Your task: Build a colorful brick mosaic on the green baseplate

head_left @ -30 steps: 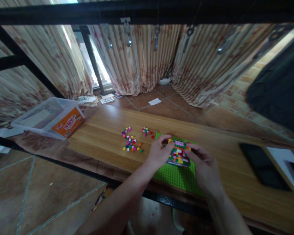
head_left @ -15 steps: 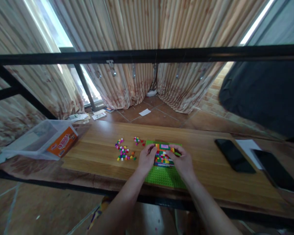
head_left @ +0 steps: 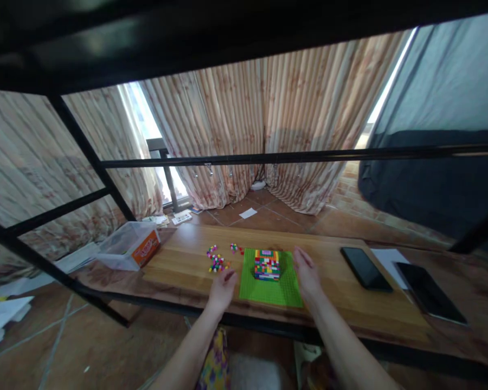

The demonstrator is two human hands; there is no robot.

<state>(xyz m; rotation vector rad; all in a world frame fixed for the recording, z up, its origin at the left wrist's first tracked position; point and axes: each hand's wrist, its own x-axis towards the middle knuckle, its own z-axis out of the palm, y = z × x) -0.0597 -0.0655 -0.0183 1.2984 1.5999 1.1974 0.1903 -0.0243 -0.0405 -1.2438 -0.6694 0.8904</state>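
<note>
- My left grip (head_left: 222,291) curls; can't tell how closed.
- My right grip (head_left: 307,271) extends, empty.
- Between them, the brick block (head_left: 267,266): probably light, stiff, separable; pinch its sides.

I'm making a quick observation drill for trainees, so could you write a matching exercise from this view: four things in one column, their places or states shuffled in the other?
Things:
1. Brick structure
2. Loose bricks
3. Clear plastic box
4. Right hand

Places or states:
A. Bears an orange label
B. By the right edge of the green baseplate, nothing visible in its grasp
C. Stands on the green baseplate
D. Scattered on the wooden board, left of the green baseplate

Pairs: 1-C, 2-D, 3-A, 4-B
</note>
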